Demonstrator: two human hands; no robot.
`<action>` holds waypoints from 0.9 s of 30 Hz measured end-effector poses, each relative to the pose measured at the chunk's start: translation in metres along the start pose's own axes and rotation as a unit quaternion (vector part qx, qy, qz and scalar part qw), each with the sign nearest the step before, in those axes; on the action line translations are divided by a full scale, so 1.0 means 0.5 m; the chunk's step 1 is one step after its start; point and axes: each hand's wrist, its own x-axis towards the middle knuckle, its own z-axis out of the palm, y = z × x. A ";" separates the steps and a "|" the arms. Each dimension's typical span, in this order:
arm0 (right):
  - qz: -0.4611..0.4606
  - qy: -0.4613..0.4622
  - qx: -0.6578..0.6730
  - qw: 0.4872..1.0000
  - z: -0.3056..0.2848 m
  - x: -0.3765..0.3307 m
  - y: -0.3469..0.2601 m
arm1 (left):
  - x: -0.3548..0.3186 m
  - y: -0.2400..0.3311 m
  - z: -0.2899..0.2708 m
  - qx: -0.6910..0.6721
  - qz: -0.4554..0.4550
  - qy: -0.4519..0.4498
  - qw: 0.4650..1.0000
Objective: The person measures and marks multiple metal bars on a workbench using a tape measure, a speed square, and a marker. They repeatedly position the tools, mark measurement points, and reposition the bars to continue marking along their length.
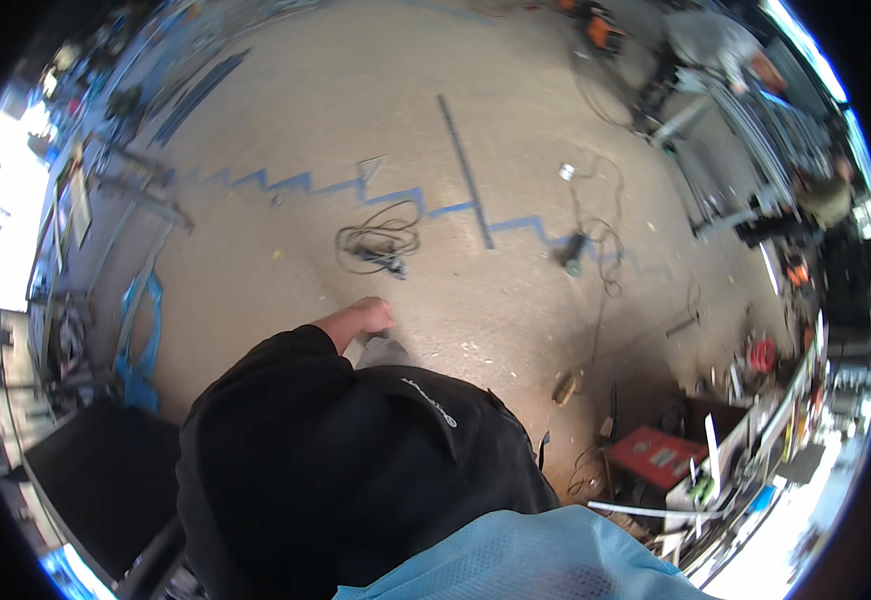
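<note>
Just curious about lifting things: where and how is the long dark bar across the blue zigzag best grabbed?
Probably grip the bar at mid-length, from above, pinching both long edges: it lies flat, straight and narrow, so that should balance.

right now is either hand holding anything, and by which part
Can't tell: the left hand looks curled, no held thing visible; right hand out of view.

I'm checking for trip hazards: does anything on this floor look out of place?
Yes: a cable lies in loose, untidy loops with a dark tool on the floor ahead, where feet could catch. Pale scraps litter the floor nearby too.
</note>
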 end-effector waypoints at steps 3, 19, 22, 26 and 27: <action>-0.014 -0.060 -0.086 0.994 0.226 0.013 -0.137 | -0.065 -0.263 -0.014 0.008 -0.070 -0.022 0.997; -0.126 -0.268 -0.446 0.845 1.407 0.056 -0.738 | -0.457 -0.712 0.074 -0.460 -0.438 0.315 0.705; -0.149 -0.274 -0.516 0.798 1.699 -0.033 -0.829 | -0.470 -0.616 0.249 -0.540 -0.490 0.227 0.645; -0.213 -0.319 -0.399 0.833 2.051 -0.226 -0.814 | -0.523 -0.499 0.382 -0.493 -0.443 -0.010 0.749; -0.227 -0.371 -0.414 0.800 2.112 -0.263 -0.794 | -0.534 -0.498 0.388 -0.518 -0.438 -0.047 0.734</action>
